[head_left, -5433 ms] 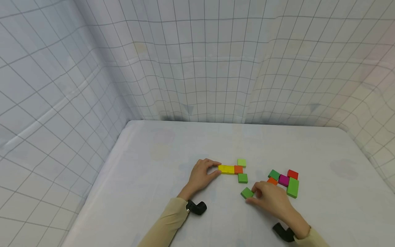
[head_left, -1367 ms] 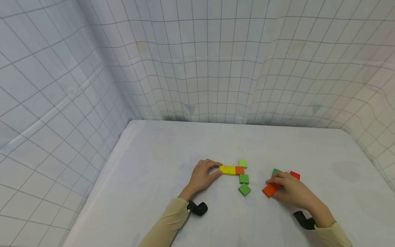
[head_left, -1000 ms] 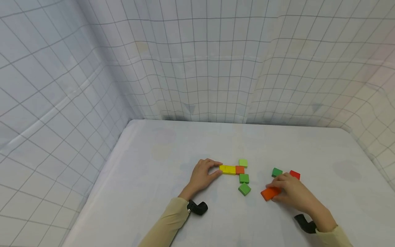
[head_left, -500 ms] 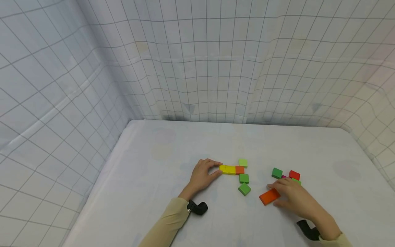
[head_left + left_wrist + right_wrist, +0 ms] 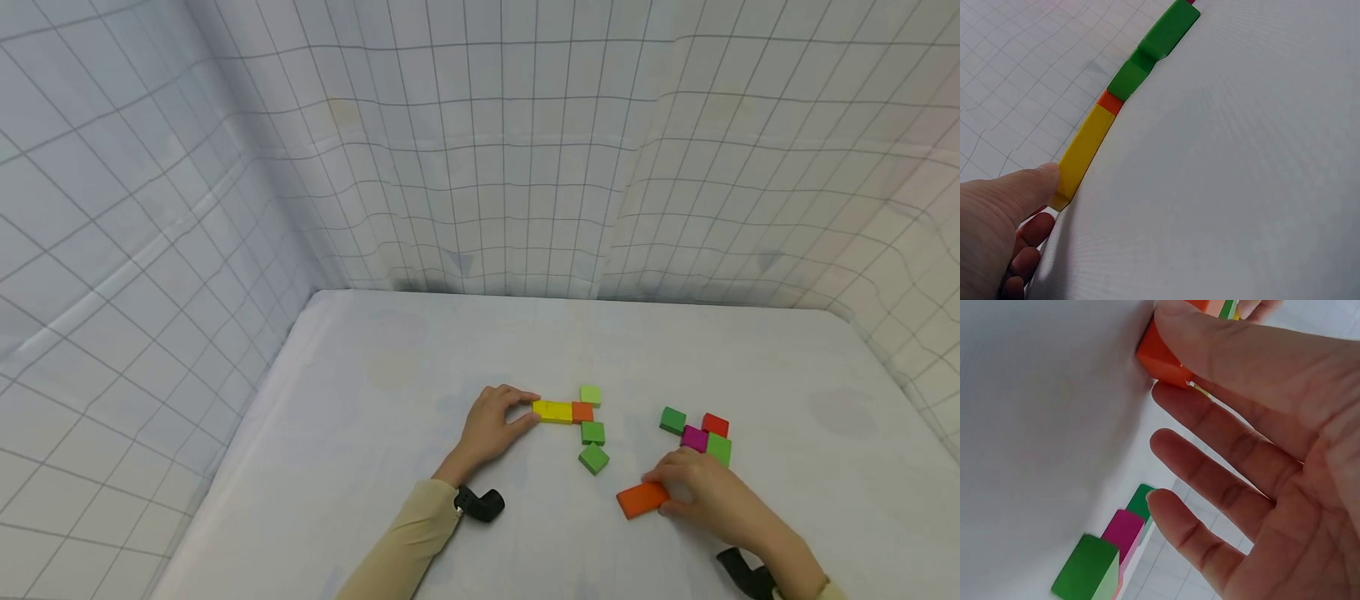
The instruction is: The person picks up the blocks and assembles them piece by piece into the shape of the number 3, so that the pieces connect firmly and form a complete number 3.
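A pale grid-patterned sheet (image 5: 480,150) hangs round the back and sides of the white table (image 5: 420,358) in front of me. Two arms in tan sleeves (image 5: 405,542) reach in over it. The right hand (image 5: 701,487) pinches the long orange block (image 5: 634,501) at one end between thumb and index finger, its other fingers reaching out past it; I can't tell whether the block touches the tabletop. The left hand (image 5: 487,427) pinches the outer end of the yellow bar (image 5: 553,412), thumb on the near side. Each wrist wears a small black device (image 5: 480,505).

Past the right hand sits a bright green block (image 5: 719,447), partly hidden by that hand. Against it or just beside it are a magenta block (image 5: 694,438) and a red block (image 5: 716,425), with a dark green block (image 5: 672,420) off the magenta's left corner. The yellow bar's free end meets a small orange block (image 5: 582,412). A lime block (image 5: 591,393) stands on its far side, a mid-green block (image 5: 592,432) on its near side, and nearer still a turned green block (image 5: 594,458) points a corner at that one.
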Motion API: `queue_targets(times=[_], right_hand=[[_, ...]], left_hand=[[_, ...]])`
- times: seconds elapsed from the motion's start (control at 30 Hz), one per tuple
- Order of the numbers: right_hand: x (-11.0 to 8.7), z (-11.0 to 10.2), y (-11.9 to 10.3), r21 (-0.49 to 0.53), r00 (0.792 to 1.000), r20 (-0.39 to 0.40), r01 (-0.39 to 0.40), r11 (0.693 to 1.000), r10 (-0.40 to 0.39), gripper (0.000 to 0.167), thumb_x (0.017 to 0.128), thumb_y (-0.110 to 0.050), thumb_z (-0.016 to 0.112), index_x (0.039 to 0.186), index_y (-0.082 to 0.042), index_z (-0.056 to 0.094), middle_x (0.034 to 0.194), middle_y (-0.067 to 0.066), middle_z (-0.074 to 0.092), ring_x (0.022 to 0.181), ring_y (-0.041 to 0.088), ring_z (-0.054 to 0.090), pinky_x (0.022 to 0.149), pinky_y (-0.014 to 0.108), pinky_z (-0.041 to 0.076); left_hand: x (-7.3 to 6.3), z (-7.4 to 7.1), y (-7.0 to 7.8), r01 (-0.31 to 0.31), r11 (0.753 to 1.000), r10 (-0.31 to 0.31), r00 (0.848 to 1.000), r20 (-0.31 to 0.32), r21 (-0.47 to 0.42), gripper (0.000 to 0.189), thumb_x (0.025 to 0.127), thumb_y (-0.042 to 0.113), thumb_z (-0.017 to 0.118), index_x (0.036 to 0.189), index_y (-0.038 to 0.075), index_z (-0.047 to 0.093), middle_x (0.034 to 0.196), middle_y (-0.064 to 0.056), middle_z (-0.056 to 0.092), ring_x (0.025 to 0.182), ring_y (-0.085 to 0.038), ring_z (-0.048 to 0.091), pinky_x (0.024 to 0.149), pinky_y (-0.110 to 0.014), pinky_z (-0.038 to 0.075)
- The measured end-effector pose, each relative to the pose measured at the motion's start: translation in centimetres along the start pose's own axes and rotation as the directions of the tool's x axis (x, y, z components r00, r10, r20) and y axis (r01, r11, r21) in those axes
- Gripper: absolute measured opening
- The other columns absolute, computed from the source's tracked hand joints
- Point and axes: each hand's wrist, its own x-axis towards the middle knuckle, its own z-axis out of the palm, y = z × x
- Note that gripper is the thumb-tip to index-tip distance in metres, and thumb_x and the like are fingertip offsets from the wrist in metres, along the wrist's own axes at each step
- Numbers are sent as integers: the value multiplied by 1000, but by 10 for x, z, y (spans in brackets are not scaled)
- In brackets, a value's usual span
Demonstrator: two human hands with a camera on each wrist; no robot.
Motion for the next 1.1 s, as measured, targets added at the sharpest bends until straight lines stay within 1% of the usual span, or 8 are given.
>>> queue_targets(times=[0.07, 0.23, 0.4, 0.57, 0.67, 0.8, 0.97, 1.1], right_hand=[[1, 1, -4, 3, 1000, 10, 15, 1000, -15, 26, 74, -20, 81, 99, -20, 74, 91, -20, 57, 89, 11, 53, 75, 32, 50], [4, 7, -13, 14, 999, 2, 50, 999, -50, 28, 74, -25, 81, 100, -21, 74, 91, -21, 56, 87, 8, 51, 75, 31, 49], [8, 11, -18, 35, 998, 16, 58, 998, -59, 28, 75, -29, 80, 102, -22, 74, 92, -21, 55, 87, 6, 50, 74, 30, 48], [8, 12, -21, 44, 998, 27, 62, 997, -64, 32, 76, -34, 79, 105, -23, 73, 94, -21, 55, 88, 6, 50, 75, 30, 48], [6, 11, -20, 29, 998, 14, 56, 998, -57, 33, 76, -35, 79, 104, -21, 72, 96, -20, 56, 89, 7, 51, 76, 31, 49], [4, 11, -18, 12, 999, -1, 47, 999, -47, 28, 75, -32, 80, 100, -20, 73, 94, -21, 56, 88, 8, 53, 76, 33, 49], [7, 14, -22, 49, 998, 4, 56, 997, -56, 25, 75, -32, 80, 97, -21, 74, 90, -22, 55, 85, 6, 53, 74, 30, 50], [12, 17, -28, 83, 996, -10, 92, 992, -91, 25, 75, -33, 80, 96, -20, 74, 88, -21, 54, 83, 5, 51, 73, 27, 49]], left_hand=[[0, 0, 0, -1, 1000, 1, 1000, 0, -3, 31, 90, 35, 66, 116, 19, 69, 108, 3, 62, 93, -16, 49, 80, -33, 39], [0, 1, -2, 5, 1000, -5, 1000, 0, -2, 30, 89, 34, 66, 116, 19, 69, 108, 3, 62, 94, -16, 49, 81, -34, 40], [0, 1, -2, 11, 1000, -11, 1000, -1, 0, 30, 89, 33, 67, 116, 19, 69, 107, 4, 62, 94, -16, 49, 81, -34, 40], [0, 1, -1, 11, 1000, -11, 1000, 3, -2, 30, 89, 34, 67, 116, 20, 69, 107, 4, 62, 95, -16, 49, 81, -34, 40], [0, 1, -1, 4, 1000, -4, 1000, 2, -2, 30, 89, 34, 67, 116, 19, 69, 107, 3, 62, 94, -16, 49, 81, -33, 40], [0, 1, -1, -1, 1000, 1, 1000, 3, 1, 31, 90, 35, 66, 116, 19, 69, 108, 3, 61, 93, -16, 49, 80, -33, 40], [0, 0, 0, 4, 1000, -4, 1000, 6, 14, 31, 90, 35, 66, 116, 20, 69, 109, 4, 61, 92, -15, 48, 80, -32, 40], [0, 0, 0, 10, 1000, -10, 1000, 10, 15, 31, 89, 34, 67, 116, 19, 69, 108, 3, 62, 94, -16, 49, 81, -33, 40]])
